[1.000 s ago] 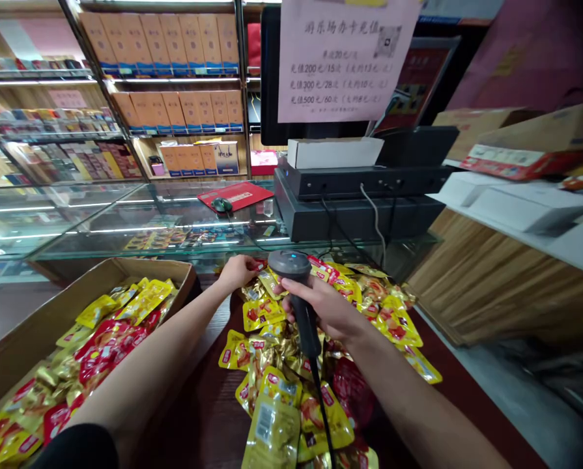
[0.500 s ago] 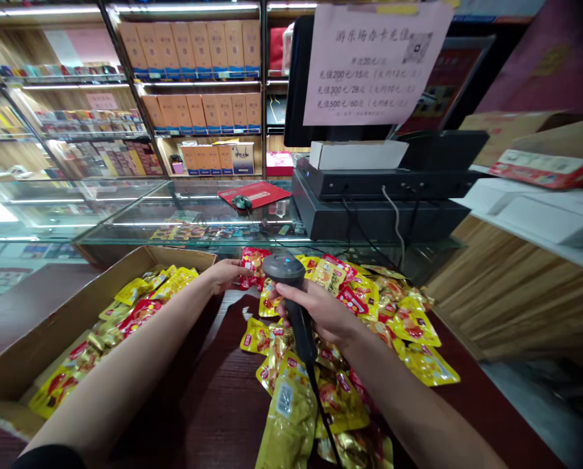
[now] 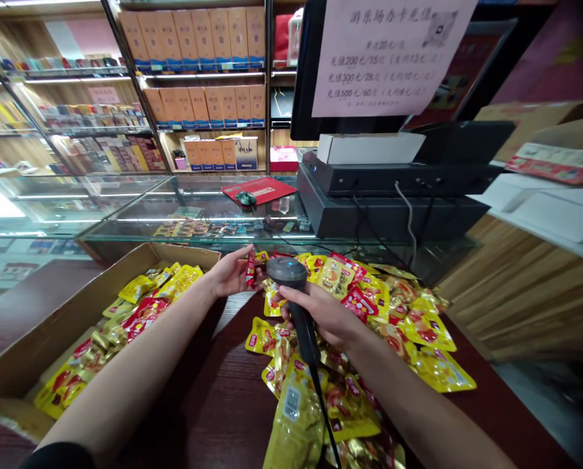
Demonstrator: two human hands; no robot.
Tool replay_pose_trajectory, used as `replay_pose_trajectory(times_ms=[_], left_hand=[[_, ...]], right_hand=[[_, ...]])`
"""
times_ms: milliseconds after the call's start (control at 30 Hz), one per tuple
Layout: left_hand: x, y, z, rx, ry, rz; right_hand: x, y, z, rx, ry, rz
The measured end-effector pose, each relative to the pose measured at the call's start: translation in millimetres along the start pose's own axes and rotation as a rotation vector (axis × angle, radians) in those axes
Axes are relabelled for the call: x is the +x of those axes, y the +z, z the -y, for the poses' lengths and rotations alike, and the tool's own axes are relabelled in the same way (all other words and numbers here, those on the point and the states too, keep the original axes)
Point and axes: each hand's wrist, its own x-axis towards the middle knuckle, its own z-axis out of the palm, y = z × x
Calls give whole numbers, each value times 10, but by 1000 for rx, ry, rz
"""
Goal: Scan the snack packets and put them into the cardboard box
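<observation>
My left hand [image 3: 231, 273] holds a small red snack packet [image 3: 251, 268], turned edge-on, between thumb and fingers, just left of the scanner head. Wrapped round the handle of a black barcode scanner [image 3: 303, 319] is my right hand [image 3: 327, 312]; the scanner's cable runs down toward me. Beneath and around the scanner lies a heap of yellow, red and gold snack packets [image 3: 352, 404]. A long yellow-green packet [image 3: 295, 423] with a barcode faces up at the near side. More packets [image 3: 147, 312] lie in an open cardboard box [image 3: 66, 319] on the left.
Behind the brown table [image 3: 213, 384] is a glass display counter [image 3: 193, 202] with a red mouse pad [image 3: 266, 189] and a mouse [image 3: 245, 198]. A monitor bearing a paper sign [image 3: 389, 62] stands above a black cash drawer [image 3: 393, 218]. Shelves of boxes line the back.
My left hand has turned the red packet from face-on to edge-on, with the fingers now more upright. The camera view has shifted slightly; my right hand still grips the scanner.
</observation>
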Motion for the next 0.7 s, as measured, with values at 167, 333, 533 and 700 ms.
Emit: replay_pose_trajectory(times_ms=[167,333,533,700], left_hand=[[13,55,71,141,-17,30],[121,71,159,267,7,-282],[136,86,185,299,126,-374],[151,-25,188,295,228,-284]], right_hand=[[-13,-1,-11,1,-27,-1],[-63,60,-38,-49,-31,8],[-101,145,-143,-8,46,32],[-83,166,-218,15,77,55]])
